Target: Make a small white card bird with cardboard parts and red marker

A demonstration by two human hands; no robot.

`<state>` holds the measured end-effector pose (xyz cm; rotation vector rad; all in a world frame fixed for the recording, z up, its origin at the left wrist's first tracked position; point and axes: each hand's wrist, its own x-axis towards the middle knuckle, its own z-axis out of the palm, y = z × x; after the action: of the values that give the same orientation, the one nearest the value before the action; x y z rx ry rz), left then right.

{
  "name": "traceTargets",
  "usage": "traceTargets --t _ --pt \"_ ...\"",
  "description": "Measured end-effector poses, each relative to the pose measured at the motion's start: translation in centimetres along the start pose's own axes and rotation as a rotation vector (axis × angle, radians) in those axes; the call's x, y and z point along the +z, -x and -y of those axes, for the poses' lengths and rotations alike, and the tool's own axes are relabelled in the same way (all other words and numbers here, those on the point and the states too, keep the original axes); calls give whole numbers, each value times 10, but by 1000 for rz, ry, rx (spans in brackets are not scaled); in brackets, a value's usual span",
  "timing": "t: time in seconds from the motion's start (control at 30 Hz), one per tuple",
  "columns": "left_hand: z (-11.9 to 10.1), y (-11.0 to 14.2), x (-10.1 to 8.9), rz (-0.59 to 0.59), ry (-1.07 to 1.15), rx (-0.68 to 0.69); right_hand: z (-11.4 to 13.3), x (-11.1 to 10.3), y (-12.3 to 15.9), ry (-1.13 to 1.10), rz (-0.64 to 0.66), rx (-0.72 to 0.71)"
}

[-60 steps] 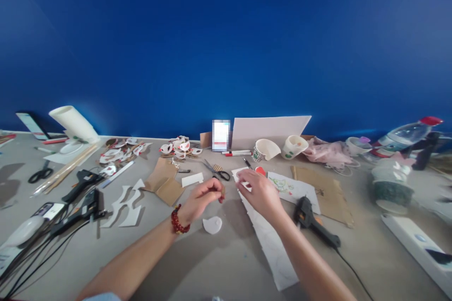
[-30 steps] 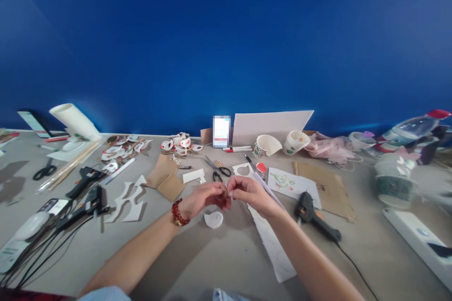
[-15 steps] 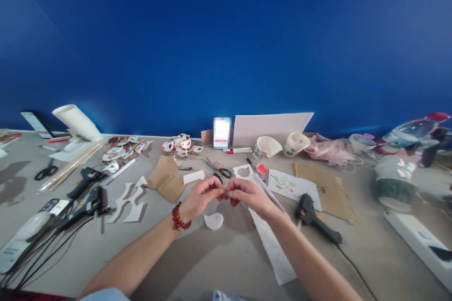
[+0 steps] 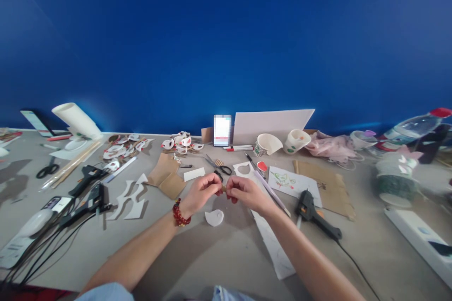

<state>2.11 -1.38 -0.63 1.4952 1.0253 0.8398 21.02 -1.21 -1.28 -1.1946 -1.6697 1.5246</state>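
My left hand [image 4: 202, 193], with a red bead bracelet at the wrist, and my right hand [image 4: 250, 194] meet at the table's middle. Both have thumb and fingertips pinched on a small brown piece [image 4: 223, 189], mostly hidden by the fingers; its kind cannot be made out. Just below them lies a white paper cutout [image 4: 214, 217] with a rounded body and a pointed end. Scissors [image 4: 225, 169] rest behind the hands, partly covered. A long white paper strip [image 4: 273, 244] runs under my right forearm.
Two black glue guns [image 4: 92, 200] with cords lie at left; another glue gun [image 4: 310, 209] is at right. Folded brown cardboard [image 4: 172, 186], bird cutouts [image 4: 181, 142], paper cups [image 4: 267, 145] and a propped phone [image 4: 222, 130] stand or lie farther back. A power strip [image 4: 416, 235] occupies the right edge.
The brown piece between the fingertips shows a little more now. Both hands keep nearly the same place, and the view has shifted slightly.
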Motion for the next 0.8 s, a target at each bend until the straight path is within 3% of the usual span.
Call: traceTargets --t 0.33,0.67,0.8 --pt "13 7 -12 10 -194 19 -6 3 0 16 48 3" --pt "24 31 -15 44 -158 -26 -16 18 -2 -47 178 81" --pt "24 39 -13 60 -170 -46 -26 25 0 -56 168 107"
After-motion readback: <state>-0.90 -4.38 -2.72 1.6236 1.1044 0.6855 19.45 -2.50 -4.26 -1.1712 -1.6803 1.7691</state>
